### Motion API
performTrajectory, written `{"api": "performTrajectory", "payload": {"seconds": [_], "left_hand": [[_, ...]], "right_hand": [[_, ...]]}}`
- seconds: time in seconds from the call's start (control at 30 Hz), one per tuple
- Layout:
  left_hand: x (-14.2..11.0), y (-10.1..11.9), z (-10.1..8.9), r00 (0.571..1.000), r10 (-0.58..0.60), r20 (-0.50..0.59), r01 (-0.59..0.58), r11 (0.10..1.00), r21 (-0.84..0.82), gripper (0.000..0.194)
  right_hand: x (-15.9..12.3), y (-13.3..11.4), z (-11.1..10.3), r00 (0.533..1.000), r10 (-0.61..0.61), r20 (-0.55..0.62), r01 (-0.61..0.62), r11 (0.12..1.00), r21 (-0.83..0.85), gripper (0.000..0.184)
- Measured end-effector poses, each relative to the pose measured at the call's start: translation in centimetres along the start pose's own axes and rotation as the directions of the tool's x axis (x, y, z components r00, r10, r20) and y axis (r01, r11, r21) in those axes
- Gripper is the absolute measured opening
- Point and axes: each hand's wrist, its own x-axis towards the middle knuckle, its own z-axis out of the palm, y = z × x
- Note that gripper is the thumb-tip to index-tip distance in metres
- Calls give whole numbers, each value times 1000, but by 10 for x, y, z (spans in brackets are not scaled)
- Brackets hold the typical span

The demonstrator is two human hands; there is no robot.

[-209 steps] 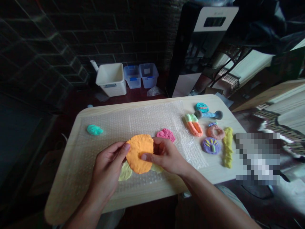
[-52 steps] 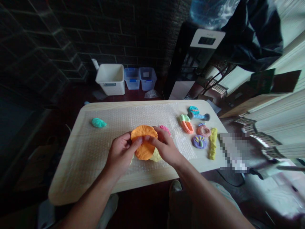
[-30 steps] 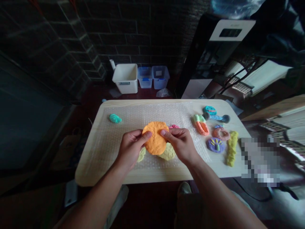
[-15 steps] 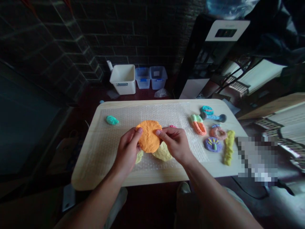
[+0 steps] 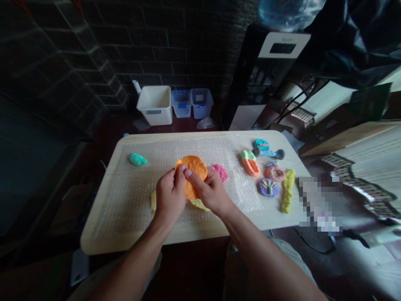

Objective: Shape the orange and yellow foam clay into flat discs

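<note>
Both forearms reach in from the lower corners and converge toward the middle, bare to the wrists, with the left hand point(image 5: 171, 192) and the right hand point(image 5: 214, 191) raised close together over the bench point(image 5: 131, 241). The left hand stands fairly upright, its thumb pointing up and its fingers curled behind, while the right hand tilts inward, its thumb stretched across toward the left thumb until the tips nearly meet. Both hands are closed in a pinch, thumbs in front and the fingers mostly hidden.

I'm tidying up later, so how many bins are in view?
3, all beyond the table: the white bin at left, the middle blue bin, then the right blue bin. Dark areas may hide more.
</note>
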Motion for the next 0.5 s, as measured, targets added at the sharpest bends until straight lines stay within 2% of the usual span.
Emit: {"api": "performTrajectory", "payload": {"seconds": [0.1,0.2,0.3,0.4,0.5], "left_hand": [[-2,4,2,996,-83,40,87,989,-120,45],[-2,7,-3,969,-141,205,187,956,-227,43],[-6,6,-18,926,-172,337,260,936,-237,40],[-14,1,-32,911,-182,369,296,914,-277,36],[-24,-2,-38,891,-172,421,338,870,-359,36]], "right_hand": [[0,1,-1,999,37,-10,-36,998,49,51],[0,-1,-4,995,103,-6,-103,994,45,53],[-5,-7,-8,990,140,16,-140,990,15,53],[-15,-12,-9,981,141,134,-133,989,-68,49],[-25,-11,-5,968,136,212,-125,990,-65,51]]}}
